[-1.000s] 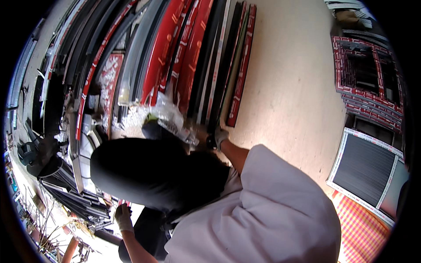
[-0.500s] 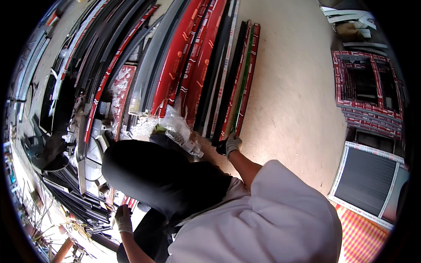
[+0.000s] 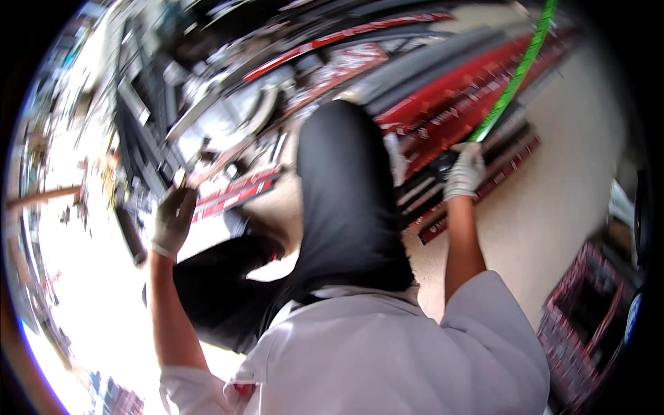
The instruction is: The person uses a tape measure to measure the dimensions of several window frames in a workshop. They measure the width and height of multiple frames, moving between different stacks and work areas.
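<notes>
In my gloved right hand [image 3: 465, 171] is a black tape measure [image 3: 443, 164], my fingers closed round its case. Its bright green blade [image 3: 513, 81] runs out long and slightly curved toward the upper right, over a bundle of long red-wrapped and dark profiles [image 3: 477, 117]. My gloved left hand [image 3: 173, 220] is raised on the left with its fingers drawn together. A small pale tip shows at those fingers, but blur hides what it belongs to. Below the right hand lie the near ends of the profiles [image 3: 477, 190].
My bent knee [image 3: 344, 187] rises between the hands. A machine with a pale round base [image 3: 238, 114] and short red-and-white pieces [image 3: 235, 197] lie ahead to the left. Dark offcuts [image 3: 135, 117] are heaped farther left. Stacked red frames [image 3: 584, 311] stand at the right.
My view has swung round, smearing the scene. The green blade, earlier lying along the profiles, now rises across them. Both hands sit higher in view, the right still on the tape measure.
</notes>
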Tool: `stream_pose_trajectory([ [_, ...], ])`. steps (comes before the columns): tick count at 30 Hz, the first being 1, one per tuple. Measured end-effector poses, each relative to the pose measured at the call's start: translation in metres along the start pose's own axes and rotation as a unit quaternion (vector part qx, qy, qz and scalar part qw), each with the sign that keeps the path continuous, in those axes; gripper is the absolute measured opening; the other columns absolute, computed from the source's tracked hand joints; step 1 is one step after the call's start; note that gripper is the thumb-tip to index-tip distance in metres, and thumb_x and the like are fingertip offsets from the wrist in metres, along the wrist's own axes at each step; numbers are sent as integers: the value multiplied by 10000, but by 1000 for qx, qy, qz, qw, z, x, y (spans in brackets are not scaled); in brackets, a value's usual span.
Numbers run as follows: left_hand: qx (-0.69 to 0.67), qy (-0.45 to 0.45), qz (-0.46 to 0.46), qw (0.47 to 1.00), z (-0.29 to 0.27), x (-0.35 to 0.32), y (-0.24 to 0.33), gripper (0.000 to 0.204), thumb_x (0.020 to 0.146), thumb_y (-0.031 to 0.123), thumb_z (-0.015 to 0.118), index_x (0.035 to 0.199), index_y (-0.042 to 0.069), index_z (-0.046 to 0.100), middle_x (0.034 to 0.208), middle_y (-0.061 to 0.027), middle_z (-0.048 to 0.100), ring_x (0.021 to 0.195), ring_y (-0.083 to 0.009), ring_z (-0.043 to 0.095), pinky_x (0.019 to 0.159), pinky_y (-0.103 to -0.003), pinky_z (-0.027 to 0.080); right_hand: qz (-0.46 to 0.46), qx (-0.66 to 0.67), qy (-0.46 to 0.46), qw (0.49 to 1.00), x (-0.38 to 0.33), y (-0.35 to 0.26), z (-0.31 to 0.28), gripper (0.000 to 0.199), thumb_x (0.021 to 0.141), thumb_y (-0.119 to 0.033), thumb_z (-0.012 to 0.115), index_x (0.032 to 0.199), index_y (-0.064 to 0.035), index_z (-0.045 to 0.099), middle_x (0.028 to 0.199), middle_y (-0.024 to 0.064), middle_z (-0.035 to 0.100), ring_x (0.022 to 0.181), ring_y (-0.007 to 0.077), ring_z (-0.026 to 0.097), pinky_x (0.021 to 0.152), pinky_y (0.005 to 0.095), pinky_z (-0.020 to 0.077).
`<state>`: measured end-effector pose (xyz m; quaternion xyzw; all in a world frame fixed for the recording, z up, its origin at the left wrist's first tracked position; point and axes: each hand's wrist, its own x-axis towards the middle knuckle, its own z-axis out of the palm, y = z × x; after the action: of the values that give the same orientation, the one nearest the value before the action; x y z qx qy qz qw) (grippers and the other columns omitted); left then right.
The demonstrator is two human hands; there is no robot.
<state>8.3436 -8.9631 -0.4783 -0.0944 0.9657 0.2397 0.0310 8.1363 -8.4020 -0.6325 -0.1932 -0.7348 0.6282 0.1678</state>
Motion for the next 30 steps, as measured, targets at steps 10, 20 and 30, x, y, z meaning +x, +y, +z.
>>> stream_pose_trajectory([
  [10, -139, 100, -143, 975, -65, -27, 1, 200, 1021, 152, 676, 1184, 51, 734, 1015, -32, 760, 928, -93, 675, 866, -270, 534, -291, -60, -427, 854, 8, -227, 171, 481, 1082, -434, 547, 856, -23, 654, 758, -7, 615, 721, 85, 550, 701, 264, 466],
  [20, -254, 33, -139, 957, -79, -11, -66, 341, 1055, 290, 631, 1265, 26, 679, 1107, -92, 749, 1039, -171, 693, 940, -322, 566, -374, -395, -720, 431, -123, -177, 357, 442, 1054, -409, 540, 1063, -2, 713, 896, 231, 708, 838, 409, 676, 792, 454, 544],
  [30, -106, -103, -171, 974, 84, 1, -220, 334, 1003, 279, 676, 1209, 16, 679, 1094, -201, 724, 1025, -332, 699, 918, -386, 543, -197, -445, -809, 329, -187, 12, 389, 426, 1042, -440, 506, 1081, -81, 731, 971, 223, 720, 939, 440, 681, 871, 499, 522],
])
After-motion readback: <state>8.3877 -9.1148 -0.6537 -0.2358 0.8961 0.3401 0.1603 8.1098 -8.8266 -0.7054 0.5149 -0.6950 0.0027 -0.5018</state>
